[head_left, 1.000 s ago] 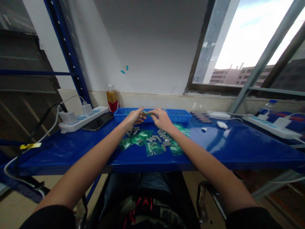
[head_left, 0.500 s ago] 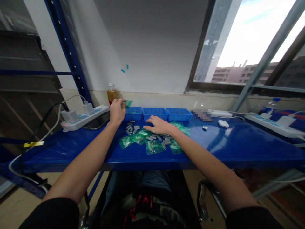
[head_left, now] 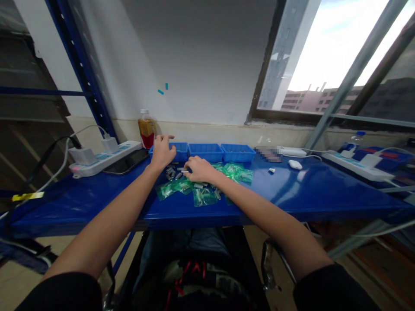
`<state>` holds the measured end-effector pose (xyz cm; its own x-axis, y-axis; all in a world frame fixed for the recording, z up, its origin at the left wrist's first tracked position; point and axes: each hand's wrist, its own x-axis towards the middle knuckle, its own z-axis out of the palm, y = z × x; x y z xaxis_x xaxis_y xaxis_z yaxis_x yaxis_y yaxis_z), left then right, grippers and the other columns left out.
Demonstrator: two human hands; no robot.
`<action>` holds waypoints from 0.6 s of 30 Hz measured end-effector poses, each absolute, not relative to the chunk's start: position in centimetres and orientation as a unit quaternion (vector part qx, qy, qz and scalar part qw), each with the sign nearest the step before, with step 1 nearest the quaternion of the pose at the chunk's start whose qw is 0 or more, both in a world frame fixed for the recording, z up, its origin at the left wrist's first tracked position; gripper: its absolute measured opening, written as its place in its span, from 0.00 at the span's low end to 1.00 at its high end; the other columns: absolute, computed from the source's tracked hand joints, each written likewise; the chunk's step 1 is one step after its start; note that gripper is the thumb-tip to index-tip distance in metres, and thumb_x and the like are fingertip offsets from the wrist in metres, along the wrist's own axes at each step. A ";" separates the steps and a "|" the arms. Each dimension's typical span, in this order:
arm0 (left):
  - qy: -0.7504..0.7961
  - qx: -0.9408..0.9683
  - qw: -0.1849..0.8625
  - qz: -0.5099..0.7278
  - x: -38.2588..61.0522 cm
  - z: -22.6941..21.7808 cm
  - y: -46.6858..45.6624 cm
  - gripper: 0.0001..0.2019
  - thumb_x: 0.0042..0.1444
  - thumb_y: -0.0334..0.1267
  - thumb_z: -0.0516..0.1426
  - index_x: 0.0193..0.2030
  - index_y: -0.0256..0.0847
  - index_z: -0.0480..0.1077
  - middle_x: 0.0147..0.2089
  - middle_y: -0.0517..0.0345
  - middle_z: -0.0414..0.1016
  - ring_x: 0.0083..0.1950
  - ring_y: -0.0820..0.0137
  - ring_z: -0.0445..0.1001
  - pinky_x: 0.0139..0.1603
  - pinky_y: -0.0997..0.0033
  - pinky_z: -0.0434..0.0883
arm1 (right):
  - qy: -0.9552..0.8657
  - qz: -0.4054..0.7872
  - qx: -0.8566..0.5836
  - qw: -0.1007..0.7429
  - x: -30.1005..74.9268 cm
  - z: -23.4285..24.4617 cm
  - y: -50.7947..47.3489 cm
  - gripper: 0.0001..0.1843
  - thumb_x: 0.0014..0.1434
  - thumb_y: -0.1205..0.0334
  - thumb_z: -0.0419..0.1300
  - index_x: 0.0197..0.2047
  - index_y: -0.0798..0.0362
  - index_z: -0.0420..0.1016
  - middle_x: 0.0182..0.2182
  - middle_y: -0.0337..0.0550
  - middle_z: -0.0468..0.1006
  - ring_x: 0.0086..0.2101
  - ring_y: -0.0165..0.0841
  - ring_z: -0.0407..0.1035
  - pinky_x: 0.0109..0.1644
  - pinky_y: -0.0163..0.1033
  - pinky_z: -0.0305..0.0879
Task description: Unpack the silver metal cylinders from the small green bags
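A small silvery oblong piece (head_left: pixel 183 171) now sits pinched in the right hand (head_left: pixel 199 169), toward the far edge of the glossy blue table (head_left: pixel 275 194). The left hand (head_left: pixel 163 152), spread over the leftmost rectangular blue plastic tray (head_left: pixel 182 151), has released its translucent green plastic bag.

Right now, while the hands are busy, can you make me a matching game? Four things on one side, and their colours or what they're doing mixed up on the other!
Things:
1. right hand
2. trays
3. bottle
4. packets in front of the trays

Clues:
A. amber above, red below, standing near the wall
B. green and see-through, lying on the table
C. blue, three in a row
D. has a small pale piece at its fingertips

Right pairs: 1-D, 2-C, 3-A, 4-B
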<state>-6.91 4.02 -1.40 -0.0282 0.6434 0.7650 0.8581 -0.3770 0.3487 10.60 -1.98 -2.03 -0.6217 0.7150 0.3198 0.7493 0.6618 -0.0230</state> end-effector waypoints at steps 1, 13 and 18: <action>-0.546 -0.691 0.118 -0.459 -6.8 -1.5 4.1 0.17 0.52 0.32 0.53 0.50 0.38 0.69 0.47 0.45 0.66 0.54 0.54 0.65 0.59 0.54 0.62 | -0.892 -0.047 -0.423 0.151 10.8 -2.2 -1.9 0.14 0.58 0.55 0.57 0.40 0.53 0.78 0.41 0.51 0.76 0.43 0.41 0.67 0.43 0.41 0.62; -0.356 -0.867 -0.038 -0.346 -3.4 -0.3 1.0 0.15 0.50 0.33 0.52 0.44 0.39 0.72 0.44 0.52 0.76 0.45 0.65 0.73 0.46 0.68 0.69 | -0.813 0.068 -0.465 0.343 14.5 -0.9 -0.1 0.14 0.62 0.59 0.54 0.33 0.57 0.77 0.25 0.42 0.76 0.27 0.30 0.66 0.32 0.34 0.55; -0.343 -0.877 -0.020 -0.336 -2.8 -0.4 1.1 0.12 0.53 0.36 0.54 0.43 0.39 0.71 0.42 0.51 0.76 0.43 0.64 0.73 0.46 0.66 0.68 | -0.801 0.142 -0.463 0.352 15.2 -0.5 0.0 0.17 0.62 0.57 0.52 0.31 0.58 0.77 0.23 0.40 0.75 0.24 0.28 0.63 0.31 0.34 0.55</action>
<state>-2.81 1.09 -0.41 0.5382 0.6149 0.5764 0.5886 -0.7637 0.2652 15.21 -0.02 -0.51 -0.3241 0.8415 0.4324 0.6408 0.5314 -0.5540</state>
